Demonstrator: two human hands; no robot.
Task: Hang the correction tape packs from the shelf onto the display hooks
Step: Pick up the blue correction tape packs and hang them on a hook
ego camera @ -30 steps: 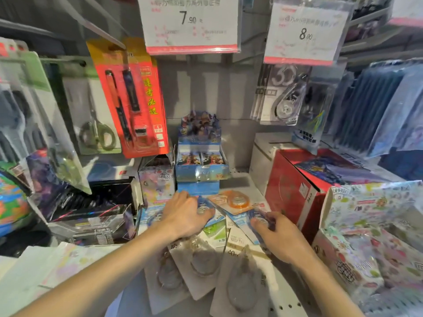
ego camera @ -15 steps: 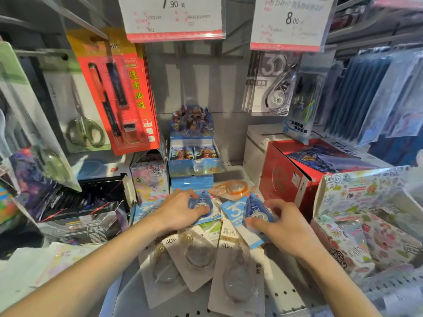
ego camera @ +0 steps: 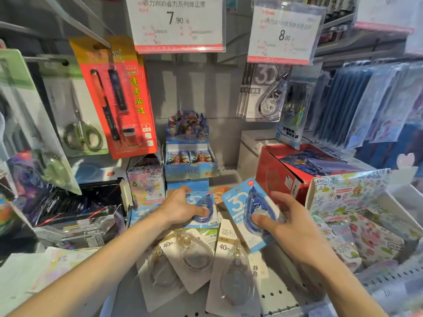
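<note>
My right hand [ego camera: 295, 227] holds a blue correction tape pack [ego camera: 242, 209] tilted up off the shelf, thumb pressed on its blister. A second blue correction tape pack [ego camera: 206, 208] lies flat on the pile, and my left hand [ego camera: 180, 209] grips it with the thumb on its blister. Several white "40m" correction tape packs [ego camera: 199, 257] lie overlapping on the perforated shelf [ego camera: 274, 294] in front of both hands. An orange pack [ego camera: 217, 194] lies behind them. Grey correction tape packs [ego camera: 263, 92] hang from a hook under the 8.00 price tag [ego camera: 283, 30].
The 7.90 price tag [ego camera: 176, 21] hangs at top centre above bare back panel. A red pen pack [ego camera: 114, 99] and scissors pack [ego camera: 75, 115] hang at left. A blue card display box [ego camera: 190, 154] stands behind the pile, a red box [ego camera: 281, 177] at right.
Both hands have closed on blue packs. My right hand has lifted its pack up and tilted it off the pile; the left still rests low on the pile. The camera moved closer.
</note>
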